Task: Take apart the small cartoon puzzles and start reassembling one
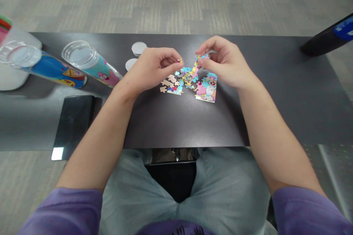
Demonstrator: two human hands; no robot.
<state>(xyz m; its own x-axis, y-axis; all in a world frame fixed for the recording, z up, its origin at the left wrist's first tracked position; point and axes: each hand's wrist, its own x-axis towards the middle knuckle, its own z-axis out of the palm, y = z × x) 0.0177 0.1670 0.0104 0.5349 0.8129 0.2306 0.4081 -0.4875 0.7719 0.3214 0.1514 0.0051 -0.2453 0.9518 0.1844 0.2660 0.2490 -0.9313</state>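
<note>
Between thumb and fingers, my left hand (157, 67) pinches a small jigsaw puzzle piece (179, 61) above the table. My right hand (224, 60) grips a joined strip of puzzle pieces (196, 65), coloured yellow, pink and blue, by its upper end. Beneath the hands lies a heap of loose puzzle pieces (189, 77), some with their plain beige backs (167, 83) up. Below my right hand, a joined puzzle section (207, 89) with a pink and light blue picture lies flat. My fingers partly cover the held pieces.
Two clear tubes with printed pictures, one blue (59, 69) and one pink and teal (95, 64), stand at the left. White round lids (139, 48) lie behind my left hand. A black phone (74, 123) overhangs the front edge. A dark cylinder (322, 42) stands far right.
</note>
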